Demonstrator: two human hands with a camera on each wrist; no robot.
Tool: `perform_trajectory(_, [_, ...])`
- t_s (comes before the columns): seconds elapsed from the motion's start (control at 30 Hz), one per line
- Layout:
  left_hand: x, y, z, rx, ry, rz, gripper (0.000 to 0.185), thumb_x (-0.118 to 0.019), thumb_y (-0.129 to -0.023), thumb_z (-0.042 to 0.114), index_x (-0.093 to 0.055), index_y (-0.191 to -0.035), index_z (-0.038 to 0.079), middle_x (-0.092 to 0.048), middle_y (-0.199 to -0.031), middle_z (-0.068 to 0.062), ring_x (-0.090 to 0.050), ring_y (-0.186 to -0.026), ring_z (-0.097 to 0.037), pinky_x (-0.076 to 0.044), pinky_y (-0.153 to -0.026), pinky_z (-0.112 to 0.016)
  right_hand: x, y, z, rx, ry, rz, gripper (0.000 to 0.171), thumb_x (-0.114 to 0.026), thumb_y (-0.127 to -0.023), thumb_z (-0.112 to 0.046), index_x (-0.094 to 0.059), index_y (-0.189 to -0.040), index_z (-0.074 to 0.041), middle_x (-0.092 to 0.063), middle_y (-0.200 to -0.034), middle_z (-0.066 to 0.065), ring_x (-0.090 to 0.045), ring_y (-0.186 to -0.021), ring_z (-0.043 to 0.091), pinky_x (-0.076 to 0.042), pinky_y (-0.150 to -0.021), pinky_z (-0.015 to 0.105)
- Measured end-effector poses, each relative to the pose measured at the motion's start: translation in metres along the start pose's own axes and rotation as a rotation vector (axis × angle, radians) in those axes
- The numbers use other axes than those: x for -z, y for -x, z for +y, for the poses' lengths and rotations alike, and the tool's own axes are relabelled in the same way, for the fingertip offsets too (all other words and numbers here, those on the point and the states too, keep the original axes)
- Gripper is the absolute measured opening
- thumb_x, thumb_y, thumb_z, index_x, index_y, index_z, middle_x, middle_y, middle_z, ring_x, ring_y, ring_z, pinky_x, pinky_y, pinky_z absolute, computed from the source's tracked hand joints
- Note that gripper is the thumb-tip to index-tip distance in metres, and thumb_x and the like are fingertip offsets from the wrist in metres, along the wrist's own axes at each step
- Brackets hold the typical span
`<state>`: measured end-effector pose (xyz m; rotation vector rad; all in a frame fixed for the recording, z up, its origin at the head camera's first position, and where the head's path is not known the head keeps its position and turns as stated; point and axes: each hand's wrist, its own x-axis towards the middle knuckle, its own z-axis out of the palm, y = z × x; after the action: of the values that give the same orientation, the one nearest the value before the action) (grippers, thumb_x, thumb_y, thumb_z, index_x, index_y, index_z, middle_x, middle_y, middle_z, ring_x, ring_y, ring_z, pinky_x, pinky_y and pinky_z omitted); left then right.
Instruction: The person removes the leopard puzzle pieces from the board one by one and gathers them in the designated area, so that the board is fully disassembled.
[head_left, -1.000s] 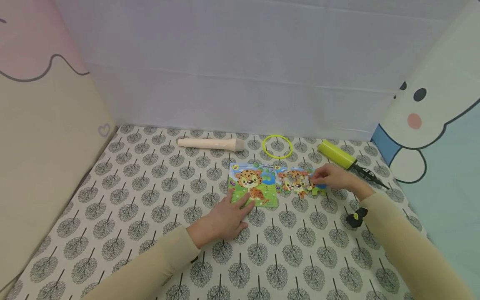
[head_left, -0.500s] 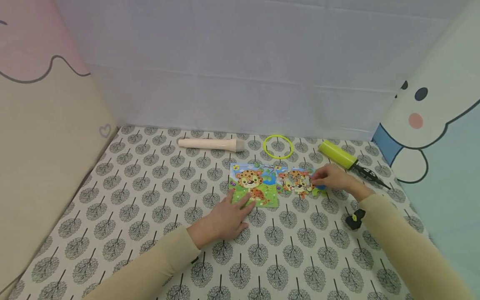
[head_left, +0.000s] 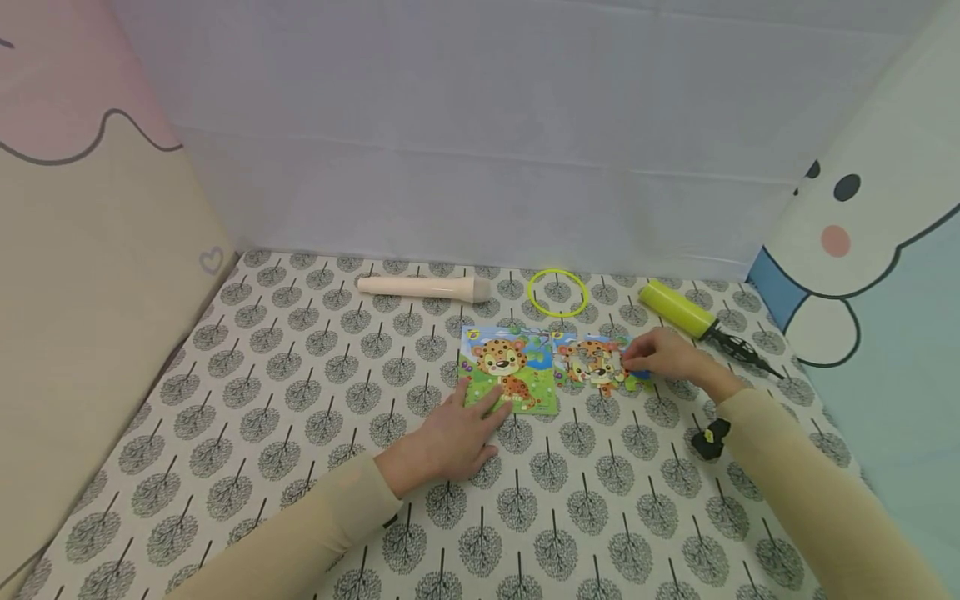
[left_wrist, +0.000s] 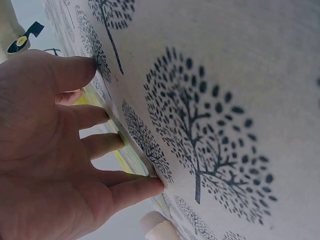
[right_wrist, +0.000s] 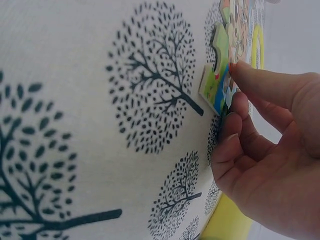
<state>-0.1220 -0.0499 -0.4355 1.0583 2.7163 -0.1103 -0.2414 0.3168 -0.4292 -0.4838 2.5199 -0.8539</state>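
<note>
Near the surface's far edge, a thin, light, apparently stiff puzzle piece (right_wrist: 216,86) is pinched at its edge by the right hand (head_left: 670,357); the picture card (head_left: 508,369) is pressed flat by the spread left hand (head_left: 448,438).

Puzzle board (head_left: 508,370) left of loose pieces (head_left: 597,364), ring (head_left: 557,292) behind.

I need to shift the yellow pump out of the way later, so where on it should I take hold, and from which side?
Grip the yellow pump round its thick yellow barrel, not the thin black nozzle at its near-right end. It lies flat and slanted on the tablecloth, so probably come from above with fingers straddling the barrel. The right hand, pinching a puzzle piece, is nearest.
</note>
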Motion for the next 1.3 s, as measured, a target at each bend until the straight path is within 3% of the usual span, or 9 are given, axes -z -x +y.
perform_trajectory(0.17, [-0.001,0.0,0.001,0.009,-0.001,-0.002,0.067,-0.043,-0.098,0.048,-0.021,-0.154,0.018,-0.015,-0.157,-0.009,-0.019,-0.132,-0.055,-0.035,-0.102,-0.052,-0.001,-0.001,-0.001,-0.026,0.002,0.014,0.016,-0.064,-0.093,-0.015,-0.071,-0.096,-0.001,-0.068,-0.086,0.003,-0.055,-0.074,0.021,-0.045,-0.062,0.035])
perform_trajectory(0.47, [0.0,0.001,0.003,-0.014,-0.052,0.008,0.067,-0.044,-0.098,0.046,-0.023,-0.153,0.013,-0.02,-0.156,-0.006,-0.022,-0.131,-0.055,-0.028,-0.106,-0.053,-0.008,-0.016,-0.013,-0.052,0.065,0.054,0.023,-0.064,-0.093,-0.027,-0.071,-0.101,-0.006,-0.065,-0.083,0.002,-0.053,-0.07,0.019,-0.045,-0.06,0.033])
perform_trajectory(0.7, [-0.004,0.002,0.006,0.009,-0.054,-0.015,0.064,-0.04,-0.1,0.045,-0.019,-0.154,0.017,-0.014,-0.158,-0.003,-0.021,-0.127,-0.061,-0.038,-0.1,-0.054,-0.021,-0.03,-0.036,-0.011,-0.009,0.009,0.022,-0.061,-0.096,-0.023,-0.07,-0.102,-0.005,-0.065,-0.084,0.008,-0.052,-0.062,0.024,-0.045,-0.054,0.036])
perform_trajectory(1.0, [-0.007,0.002,0.007,-0.011,-0.114,0.001,0.062,-0.038,-0.101,0.044,-0.021,-0.154,0.015,-0.015,-0.158,-0.002,-0.026,-0.126,-0.06,-0.035,-0.102,-0.057,-0.047,-0.051,-0.067,0.096,-0.023,-0.009,0.018,-0.062,-0.095,-0.021,-0.071,-0.099,-0.006,-0.066,-0.082,0.005,-0.056,-0.067,0.021,-0.047,-0.06,0.035])
perform_trajectory(1.3, [-0.009,0.002,0.018,0.072,-0.155,-0.03,0.06,-0.034,-0.102,0.045,-0.018,-0.154,0.021,-0.01,-0.158,0.004,-0.026,-0.123,-0.063,-0.039,-0.098,-0.057,-0.071,-0.065,-0.095,0.174,0.011,0.005,0.013,-0.065,-0.093,-0.016,-0.072,-0.097,-0.006,-0.066,-0.084,-0.001,-0.059,-0.07,0.016,-0.05,-0.062,0.033])
